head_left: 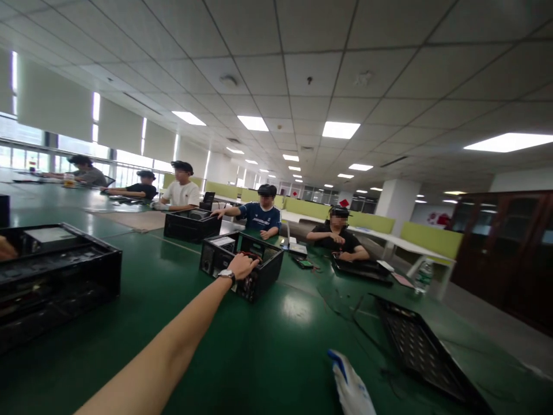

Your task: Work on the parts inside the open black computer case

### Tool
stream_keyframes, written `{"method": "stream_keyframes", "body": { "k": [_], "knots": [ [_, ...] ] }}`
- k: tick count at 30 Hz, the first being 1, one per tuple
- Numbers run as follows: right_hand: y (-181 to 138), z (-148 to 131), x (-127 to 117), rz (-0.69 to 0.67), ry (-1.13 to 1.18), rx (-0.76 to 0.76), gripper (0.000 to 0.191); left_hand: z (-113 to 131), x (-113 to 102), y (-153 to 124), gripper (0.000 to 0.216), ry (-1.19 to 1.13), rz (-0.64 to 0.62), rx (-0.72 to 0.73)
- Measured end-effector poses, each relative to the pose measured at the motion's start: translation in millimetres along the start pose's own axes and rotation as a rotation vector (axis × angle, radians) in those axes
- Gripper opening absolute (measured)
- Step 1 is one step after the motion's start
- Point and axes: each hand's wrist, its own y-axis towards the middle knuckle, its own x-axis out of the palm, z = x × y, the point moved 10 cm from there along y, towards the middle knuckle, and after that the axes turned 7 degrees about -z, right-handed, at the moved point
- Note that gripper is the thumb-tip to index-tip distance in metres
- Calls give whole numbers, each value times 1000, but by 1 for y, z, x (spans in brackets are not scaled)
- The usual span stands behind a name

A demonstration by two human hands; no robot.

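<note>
My left hand, bare and with a watch at its wrist, reaches far forward over an open black computer case. Its fingers bend down over the case's near upper part, and their tips are hard to make out. Inside the case, cables and a metal box show. At the bottom edge is my right hand in a white glove with blue on the fingers, low over the green table. That hand is cut off by the frame, and nothing shows in it.
Another open computer case stands at left, with a co-worker's hand in it. A third case is beyond. A black perforated panel, loose cables and a water bottle are at right. Several co-workers sit around the table.
</note>
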Motion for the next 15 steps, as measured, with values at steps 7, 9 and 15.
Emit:
{"method": "stream_keyframes", "body": {
  "k": [7,9,15],
  "knots": [
    [4,14,3,24,96,60,37,-28,-10,-115,29,-255,152,-78],
    [8,16,8,21,106,92,38,-39,-22,-159,31,-374,255,-120],
    [1,27,-5,-7,34,143,48,-109,-119,-259,40,-841,820,-401]
  ]
}}
